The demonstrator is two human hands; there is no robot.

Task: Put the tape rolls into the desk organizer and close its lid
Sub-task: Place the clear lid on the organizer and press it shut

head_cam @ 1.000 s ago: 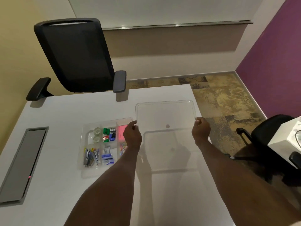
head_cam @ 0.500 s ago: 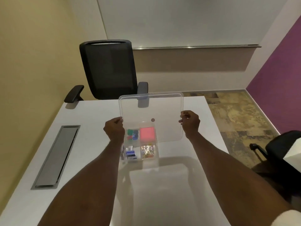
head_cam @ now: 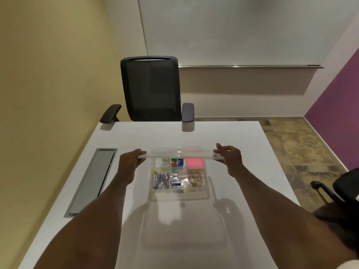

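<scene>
Lid (head_cam: pixel 179 153) now swung flat, edge-on above organizer (head_cam: pixel 178 176) at frame centre. Left hand (head_cam: pixel 129 164) and right hand (head_cam: pixel 230 161) pinch its side edges. Looks light, stiff, slick; hold by edges.

A black office chair (head_cam: pixel 150 92) stands at the table's (head_cam: pixel 242 148) far edge. A grey cable hatch (head_cam: pixel 91 180) lies along its left edge. A second chair (head_cam: pixel 342 189) stands right of the table.
</scene>
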